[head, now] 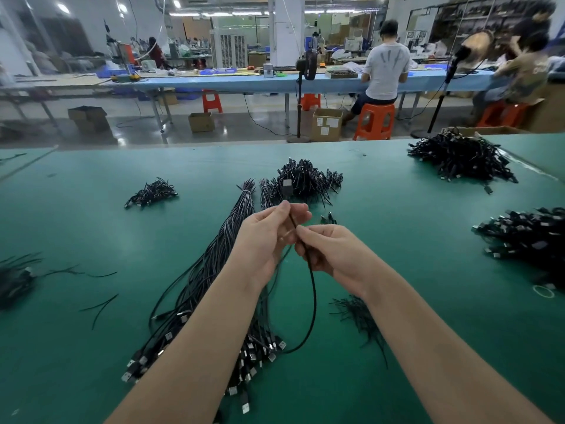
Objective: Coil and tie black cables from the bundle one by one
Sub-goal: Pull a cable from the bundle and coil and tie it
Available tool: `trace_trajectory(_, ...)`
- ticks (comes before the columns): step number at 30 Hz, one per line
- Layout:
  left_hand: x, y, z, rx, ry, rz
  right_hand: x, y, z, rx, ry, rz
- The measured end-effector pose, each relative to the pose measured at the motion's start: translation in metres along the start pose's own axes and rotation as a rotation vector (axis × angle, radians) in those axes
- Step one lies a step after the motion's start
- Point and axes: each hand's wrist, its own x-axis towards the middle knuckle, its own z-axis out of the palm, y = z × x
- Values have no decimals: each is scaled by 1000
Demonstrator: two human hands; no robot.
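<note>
A long bundle of straight black cables (214, 261) lies on the green table (412, 228), running from the far middle toward me, with metal plugs at the near end. One black cable (312, 289) is lifted out of it and hangs in a loop down to the table. My left hand (269, 240) pinches the upper end of this cable between thumb and fingers. Just to the right and slightly lower, my right hand (330, 249) grips the same cable with curled fingers. The two hands almost touch above the bundle.
Piles of coiled black cables lie at the far middle (305, 180), far left (151, 192), far right (461, 157) and right edge (529, 234). Short black ties (357, 313) lie under my right forearm. Loose strands (101, 306) lie at the left. Other people sit at benches beyond the table.
</note>
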Motion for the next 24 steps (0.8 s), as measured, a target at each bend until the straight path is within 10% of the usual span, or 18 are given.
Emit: trace_trajectory(24,-16,-4,-10,-63,-213,-15,-4,7,-8,-61,-79,34)
